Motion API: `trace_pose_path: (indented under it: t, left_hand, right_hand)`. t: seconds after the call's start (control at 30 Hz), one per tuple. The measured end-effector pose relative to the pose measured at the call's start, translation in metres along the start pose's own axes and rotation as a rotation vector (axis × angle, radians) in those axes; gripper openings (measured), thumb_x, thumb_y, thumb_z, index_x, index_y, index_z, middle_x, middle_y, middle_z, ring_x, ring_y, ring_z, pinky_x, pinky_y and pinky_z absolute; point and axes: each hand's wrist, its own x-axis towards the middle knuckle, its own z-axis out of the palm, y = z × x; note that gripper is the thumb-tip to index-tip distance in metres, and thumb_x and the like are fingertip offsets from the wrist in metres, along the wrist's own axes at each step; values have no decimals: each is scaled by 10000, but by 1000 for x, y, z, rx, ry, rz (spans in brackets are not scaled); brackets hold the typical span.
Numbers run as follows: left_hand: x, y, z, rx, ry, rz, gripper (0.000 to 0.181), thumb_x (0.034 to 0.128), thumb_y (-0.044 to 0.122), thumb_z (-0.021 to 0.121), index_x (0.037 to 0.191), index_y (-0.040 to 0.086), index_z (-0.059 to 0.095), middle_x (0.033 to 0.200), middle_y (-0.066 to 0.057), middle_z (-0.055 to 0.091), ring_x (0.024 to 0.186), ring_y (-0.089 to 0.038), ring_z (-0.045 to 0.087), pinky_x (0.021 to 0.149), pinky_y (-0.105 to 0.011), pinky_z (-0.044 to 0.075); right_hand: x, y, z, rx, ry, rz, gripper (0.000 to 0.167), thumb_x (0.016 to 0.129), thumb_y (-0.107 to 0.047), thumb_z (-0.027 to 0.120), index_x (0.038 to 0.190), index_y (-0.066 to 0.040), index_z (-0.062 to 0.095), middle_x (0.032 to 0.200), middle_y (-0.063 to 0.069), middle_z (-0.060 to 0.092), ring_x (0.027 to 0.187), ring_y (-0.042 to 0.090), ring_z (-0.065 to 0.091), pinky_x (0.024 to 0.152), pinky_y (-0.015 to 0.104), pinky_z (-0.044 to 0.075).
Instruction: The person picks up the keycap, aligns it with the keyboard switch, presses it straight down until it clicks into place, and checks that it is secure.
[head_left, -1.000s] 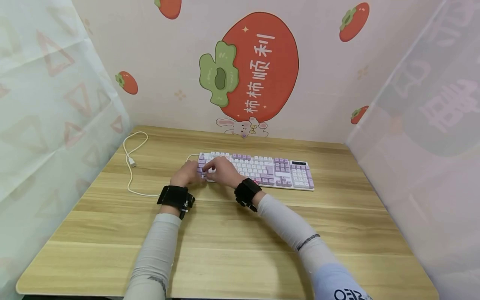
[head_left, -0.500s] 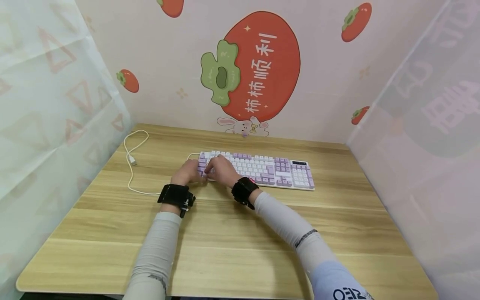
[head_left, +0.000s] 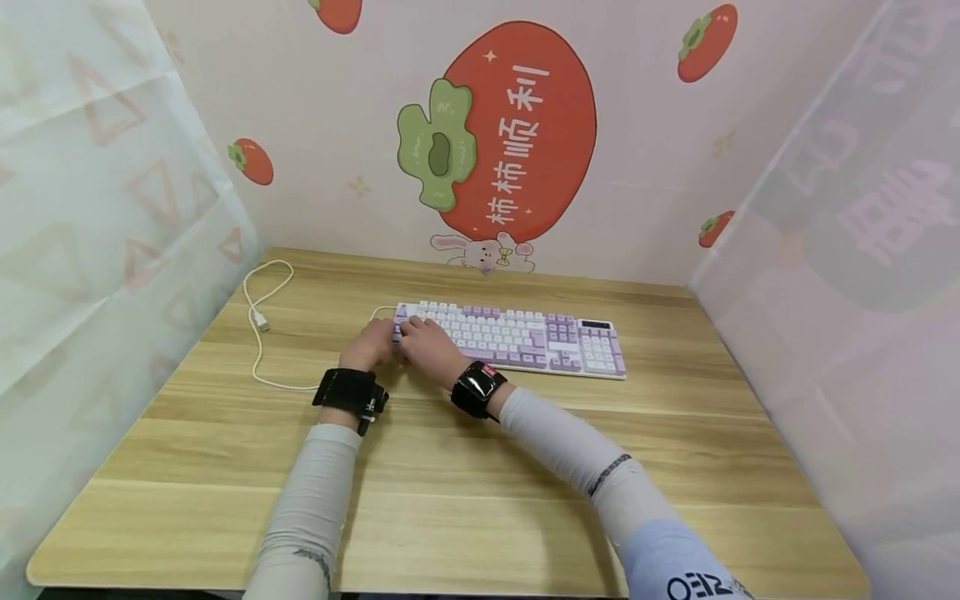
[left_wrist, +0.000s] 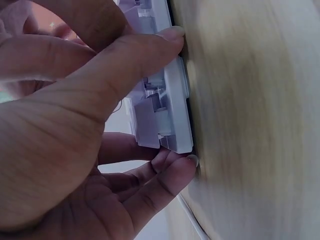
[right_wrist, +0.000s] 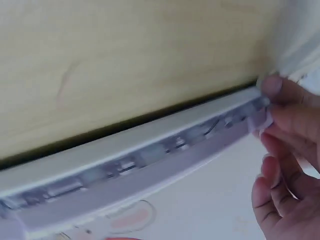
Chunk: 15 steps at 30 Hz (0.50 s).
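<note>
A white and lilac keyboard [head_left: 495, 337] lies on the wooden table, its keys facing up. My left hand [head_left: 366, 343] grips the keyboard's left end. In the left wrist view its thumb reaches over the front edge, and other fingertips [left_wrist: 175, 177] hold the corner from the side. Close beside it my right hand [head_left: 432, 348] bends over the front left keys. In the right wrist view, fingertips [right_wrist: 272, 86] meet the keyboard edge [right_wrist: 150, 135] near its corner, with other fingers curled below. Which key sits under the right fingertips is hidden.
The keyboard's white cable [head_left: 257, 367] loops on the table's left side, ending in a USB plug [head_left: 261, 321]. A back wall [head_left: 637, 167] with printed persimmons stands behind the table [head_left: 435, 517]. Pale sheets hang at both sides.
My right hand has shifted slightly left toward the left hand, and its wrist has rolled so the band's face shows. The left hand and the keyboard stay nearly where they were.
</note>
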Motion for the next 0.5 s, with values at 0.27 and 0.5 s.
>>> trace_pose_path:
  t: [0.27, 0.5]
  left_hand:
    - [0, -1, -1, 47, -11, 6, 188, 825, -85, 641, 1012, -70, 633, 987, -187, 600, 871, -310, 506, 781, -400, 459]
    - [0, -3, -1, 44, 1, 15, 176, 784, -52, 674, 956, -56, 635, 956, -180, 599, 853, -312, 506, 768, -406, 467]
  right_hand:
    - [2, -12, -4, -74, 11, -2, 150, 979, -202, 657, 1069, -173, 772, 1230, 16, 673, 1049, 181, 594, 866, 303, 536]
    - [5, -14, -6, -4, 1, 27, 141, 991, -126, 627, 1034, -131, 761, 1104, 57, 670, 1017, 210, 612, 826, 320, 553]
